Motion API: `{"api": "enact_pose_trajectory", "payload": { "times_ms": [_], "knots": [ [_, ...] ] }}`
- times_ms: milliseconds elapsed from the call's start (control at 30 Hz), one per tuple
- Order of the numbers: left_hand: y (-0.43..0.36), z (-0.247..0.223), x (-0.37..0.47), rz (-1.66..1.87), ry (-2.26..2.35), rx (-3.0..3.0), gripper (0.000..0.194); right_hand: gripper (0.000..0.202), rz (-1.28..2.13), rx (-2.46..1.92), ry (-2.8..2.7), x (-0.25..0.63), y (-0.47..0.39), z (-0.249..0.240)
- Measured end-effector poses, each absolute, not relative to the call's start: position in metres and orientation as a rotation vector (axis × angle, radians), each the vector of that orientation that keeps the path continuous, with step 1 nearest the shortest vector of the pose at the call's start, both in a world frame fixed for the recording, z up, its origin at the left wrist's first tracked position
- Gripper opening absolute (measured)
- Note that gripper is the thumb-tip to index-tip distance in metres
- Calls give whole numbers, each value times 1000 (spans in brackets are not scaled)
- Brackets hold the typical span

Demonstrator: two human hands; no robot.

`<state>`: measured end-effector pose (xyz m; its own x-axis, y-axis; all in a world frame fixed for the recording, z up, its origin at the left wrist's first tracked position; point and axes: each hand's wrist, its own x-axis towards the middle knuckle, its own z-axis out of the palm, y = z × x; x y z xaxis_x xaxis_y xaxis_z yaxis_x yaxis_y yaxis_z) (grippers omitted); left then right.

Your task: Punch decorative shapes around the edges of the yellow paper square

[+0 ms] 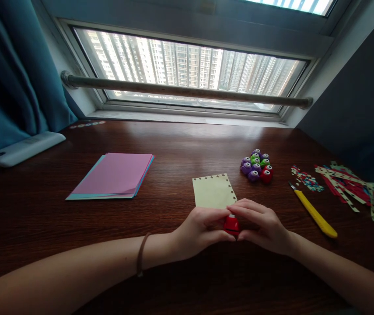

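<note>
A small red craft punch (pixel 232 225) sits at the lower right corner of a pale yellow paper square (pixel 211 192). Small star-shaped holes run along the paper's top and right edges. My left hand (pixel 203 227) grips the punch from the left, its thumb at the near side and its fingers at the far side. From the right, my right hand (pixel 263 223) holds the same punch, fingers and thumb closed round it. The fingertips of both hands meet at the punch. The paper's near edge is hidden behind my hands.
Stacked coloured paper (pixel 114 175) lies to the left. Several purple, green and red punches (pixel 255 166) stand back right. Further right are a yellow craft knife (pixel 316 214), tiny paper bits (pixel 306 179) and punched strips (pixel 354 186). A white device (pixel 26 148) lies far left.
</note>
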<state>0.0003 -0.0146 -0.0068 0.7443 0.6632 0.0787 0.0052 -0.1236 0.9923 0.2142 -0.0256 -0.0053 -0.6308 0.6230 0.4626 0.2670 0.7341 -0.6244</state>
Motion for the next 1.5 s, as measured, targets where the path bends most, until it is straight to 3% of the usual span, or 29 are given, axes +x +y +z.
{"api": "enact_pose_trajectory", "payload": {
  "times_ms": [167,333,1033,1500],
  "knots": [
    [-10,-9,6,625,511,1307,19,36,808,-846,-2144,208,-31,-3],
    [-4,-12,8,561,505,1262,28,24,1048,-1063,-1950,199,-36,2],
    [4,-11,10,428,547,1187,31,23,1484,-1149,-1385,188,-53,7],
    [3,-12,9,433,512,1174,31,21,1539,-1115,-1306,187,-53,6]
  ]
}}
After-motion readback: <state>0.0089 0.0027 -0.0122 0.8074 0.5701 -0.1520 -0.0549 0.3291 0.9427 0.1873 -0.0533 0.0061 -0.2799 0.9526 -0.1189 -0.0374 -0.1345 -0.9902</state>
